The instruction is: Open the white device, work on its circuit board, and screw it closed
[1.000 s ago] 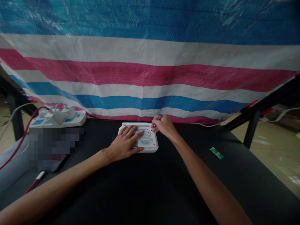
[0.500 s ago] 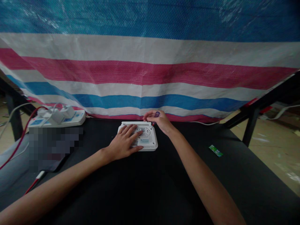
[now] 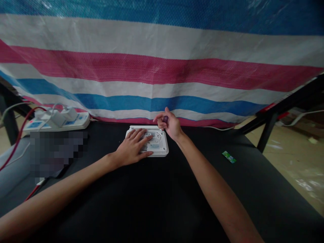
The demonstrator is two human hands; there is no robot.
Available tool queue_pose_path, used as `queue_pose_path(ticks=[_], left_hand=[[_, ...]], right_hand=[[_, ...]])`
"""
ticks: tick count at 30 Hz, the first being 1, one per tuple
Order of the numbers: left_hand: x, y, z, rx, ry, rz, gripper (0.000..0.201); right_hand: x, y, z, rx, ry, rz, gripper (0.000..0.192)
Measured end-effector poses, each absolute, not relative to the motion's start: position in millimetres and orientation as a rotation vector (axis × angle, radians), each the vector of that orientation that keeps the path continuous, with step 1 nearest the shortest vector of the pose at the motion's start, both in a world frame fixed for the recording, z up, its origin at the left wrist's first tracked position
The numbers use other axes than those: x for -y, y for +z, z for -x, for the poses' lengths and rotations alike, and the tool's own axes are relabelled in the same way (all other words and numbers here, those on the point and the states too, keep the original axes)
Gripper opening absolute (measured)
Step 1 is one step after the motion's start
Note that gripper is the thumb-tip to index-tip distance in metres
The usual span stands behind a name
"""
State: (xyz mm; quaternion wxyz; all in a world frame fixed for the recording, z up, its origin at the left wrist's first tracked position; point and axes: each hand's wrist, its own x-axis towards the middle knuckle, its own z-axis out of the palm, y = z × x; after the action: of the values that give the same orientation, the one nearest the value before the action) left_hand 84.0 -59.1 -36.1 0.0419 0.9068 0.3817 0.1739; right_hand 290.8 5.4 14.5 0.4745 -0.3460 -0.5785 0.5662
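A white router (image 3: 162, 151) lies on the black table with its vented, labelled underside up and its antenna (image 3: 144, 127) folded along the far edge. My left hand (image 3: 133, 145) rests flat across the router's left half, fingers spread, pressing on it without gripping. Just above the router's far right corner is my right hand (image 3: 172, 126), its fingers curled around a small screwdriver (image 3: 165, 119). Only the rounded, dark purple handle end of that tool shows; its shaft and tip are hidden by the fingers.
On the left stand a white power strip (image 3: 82, 121) with plugged-in chargers and a dark, partly blurred device (image 3: 58, 152) with a red cable. A small green packet (image 3: 229, 157) lies to the right. Behind the table hangs a striped plastic sheet (image 3: 152, 71).
My right hand has turned at the wrist around the screwdriver, its thumb now pointing up. My left hand stays on the router. The whole view has shifted slightly.
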Motion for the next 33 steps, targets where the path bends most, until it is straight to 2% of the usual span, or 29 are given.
queue_pose_path(ticks=[5, 10, 16, 21, 28, 33], left_hand=[[59, -36, -84, -1.170, 0.493, -2.819, 0.067], [59, -35, -84, -1.194, 0.482, -2.845, 0.068], [59, -33, -84, -1.194, 0.419, -2.868, 0.067], [58, -33, -84, -1.218, 0.419, -2.876, 0.069], [60, -35, -84, -1.223, 0.416, -2.860, 0.068], [60, -36, -85, -1.275, 0.387, -2.847, 0.070]], right_hand=[[-17, 8, -300, 1.369, 1.509, 0.645, 0.029], [-14, 3, -299, 1.345, 1.583, 0.550, 0.049], [-10, 6, -296, 1.299, 1.510, 0.580, 0.036], [-13, 3, -296, 1.255, 1.431, 0.534, 0.032], [-10, 5, -297, 1.214, 1.500, 0.541, 0.035], [-9, 0, -293, 1.093, 1.399, 0.607, 0.048]])
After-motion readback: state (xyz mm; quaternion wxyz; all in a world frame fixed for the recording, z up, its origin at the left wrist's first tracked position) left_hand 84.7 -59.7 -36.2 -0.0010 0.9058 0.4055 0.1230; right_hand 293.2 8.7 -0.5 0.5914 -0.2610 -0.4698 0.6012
